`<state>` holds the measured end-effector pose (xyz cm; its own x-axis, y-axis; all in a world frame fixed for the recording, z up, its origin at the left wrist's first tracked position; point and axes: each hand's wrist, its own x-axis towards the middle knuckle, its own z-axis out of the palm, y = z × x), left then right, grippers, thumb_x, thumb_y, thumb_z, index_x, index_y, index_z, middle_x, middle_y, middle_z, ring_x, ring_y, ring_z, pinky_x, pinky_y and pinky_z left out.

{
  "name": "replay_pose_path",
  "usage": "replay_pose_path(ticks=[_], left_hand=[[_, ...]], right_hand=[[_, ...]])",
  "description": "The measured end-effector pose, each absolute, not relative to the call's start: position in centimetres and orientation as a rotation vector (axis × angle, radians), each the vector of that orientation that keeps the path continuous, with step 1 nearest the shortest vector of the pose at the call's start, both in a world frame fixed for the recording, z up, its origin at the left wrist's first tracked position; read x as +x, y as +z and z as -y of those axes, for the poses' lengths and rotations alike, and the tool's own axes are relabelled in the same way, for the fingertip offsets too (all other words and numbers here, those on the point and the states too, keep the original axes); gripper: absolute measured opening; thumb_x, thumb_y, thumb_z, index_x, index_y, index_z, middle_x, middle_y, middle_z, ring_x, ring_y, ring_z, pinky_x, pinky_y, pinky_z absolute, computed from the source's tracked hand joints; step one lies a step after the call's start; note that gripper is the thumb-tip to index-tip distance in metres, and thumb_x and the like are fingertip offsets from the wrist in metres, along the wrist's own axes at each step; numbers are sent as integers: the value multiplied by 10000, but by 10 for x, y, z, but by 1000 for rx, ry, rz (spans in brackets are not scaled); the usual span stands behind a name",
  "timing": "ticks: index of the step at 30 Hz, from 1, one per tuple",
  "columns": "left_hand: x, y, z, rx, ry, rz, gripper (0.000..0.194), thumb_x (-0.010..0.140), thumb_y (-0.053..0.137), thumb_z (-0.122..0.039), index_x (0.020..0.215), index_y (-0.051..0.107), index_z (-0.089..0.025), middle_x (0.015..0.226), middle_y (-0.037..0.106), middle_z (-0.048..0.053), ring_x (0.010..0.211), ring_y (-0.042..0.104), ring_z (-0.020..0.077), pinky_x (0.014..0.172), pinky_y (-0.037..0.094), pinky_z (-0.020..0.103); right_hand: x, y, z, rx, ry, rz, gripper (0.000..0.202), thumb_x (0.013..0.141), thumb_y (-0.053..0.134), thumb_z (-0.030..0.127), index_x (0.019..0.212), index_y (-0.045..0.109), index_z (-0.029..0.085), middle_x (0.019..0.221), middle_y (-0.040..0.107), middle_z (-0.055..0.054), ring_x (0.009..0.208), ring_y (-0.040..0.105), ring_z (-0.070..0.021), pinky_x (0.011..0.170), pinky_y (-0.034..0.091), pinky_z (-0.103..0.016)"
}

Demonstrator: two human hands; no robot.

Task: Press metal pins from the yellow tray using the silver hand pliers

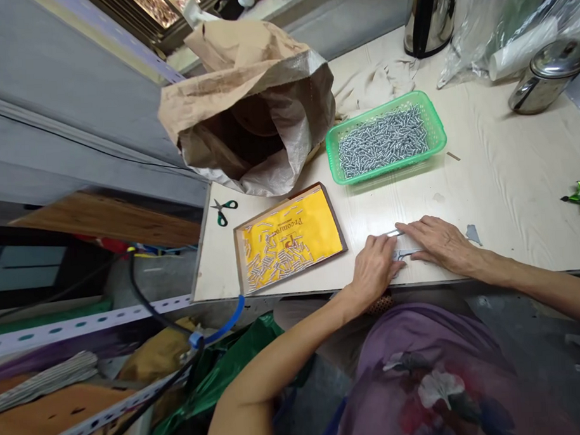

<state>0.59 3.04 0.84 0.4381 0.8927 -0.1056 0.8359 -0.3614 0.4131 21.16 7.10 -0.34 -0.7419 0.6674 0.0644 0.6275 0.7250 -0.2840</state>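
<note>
Near the table's front edge, my left hand and my right hand close on opposite ends of a small grey metal piece. Its ends are hidden under my fingers. A thin rod or edge shows above it between the hands. To the left lies a shallow tray with a yellow sheet and many small silver pieces scattered on it. Behind my hands stands a green plastic basket filled with small silver spring-like or screw-like parts.
Green-handled scissors lie at the table's left. A large open paper sack stands behind the tray. Farther back are a kettle, a metal canister and clear plastic bags. A grey scrap lies beside my right hand.
</note>
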Motion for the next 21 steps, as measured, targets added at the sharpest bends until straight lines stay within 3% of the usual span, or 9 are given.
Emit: replay_pose_path(ticks=[2, 5, 10, 18, 19, 21], left_hand=[[14, 2, -43, 2396, 150, -1319, 460, 890, 626, -281, 1305, 458, -175, 1304, 572, 136, 1154, 534, 274, 945, 502, 428], [20, -3, -58, 2451, 34, -1202, 570, 877, 624, -252, 1372, 361, -152, 1321, 541, 146, 1135, 532, 284, 959, 492, 448], [26, 0, -64, 2456, -54, -1207, 675, 861, 655, -312, 1411, 305, -136, 1275, 530, 151, 1116, 522, 297, 918, 494, 448], [34, -3, -58, 2463, -32, -1106, 312, 946, 562, -310, 1223, 512, -173, 1051, 605, 83, 990, 531, 240, 829, 490, 388], [34, -5, -55, 2468, -25, -1106, 258, 965, 530, -301, 1188, 538, -173, 1023, 613, 79, 973, 533, 233, 819, 487, 380], [36, -9, -51, 2481, -20, -1127, 202, 996, 461, -282, 1109, 585, -169, 951, 622, 73, 937, 540, 222, 794, 483, 367]], right_hand=[[215, -5, -71, -1016, 391, 2732, 630, 883, 623, 284, 1438, 364, 134, 1124, 659, -130, 945, 559, -275, 833, 470, -380], [224, -4, -75, -1024, 412, 2739, 739, 843, 677, 332, 1455, 322, 117, 1218, 615, -160, 1031, 550, -293, 867, 483, -400], [233, 9, -80, -1181, 309, 2876, 606, 744, 777, 387, 1210, 550, 75, 1051, 626, -174, 967, 554, -313, 799, 485, -397], [228, 5, -60, -1174, 233, 2846, 90, 875, 624, 184, 946, 632, 130, 865, 617, -99, 833, 541, -243, 696, 411, -328], [227, 2, -57, -1160, 217, 2839, 50, 889, 586, 149, 903, 633, 138, 833, 612, -88, 804, 535, -233, 684, 400, -322], [227, -4, -52, -1113, 181, 2816, 157, 901, 511, 76, 825, 627, 152, 765, 595, -67, 751, 518, -213, 670, 380, -313]])
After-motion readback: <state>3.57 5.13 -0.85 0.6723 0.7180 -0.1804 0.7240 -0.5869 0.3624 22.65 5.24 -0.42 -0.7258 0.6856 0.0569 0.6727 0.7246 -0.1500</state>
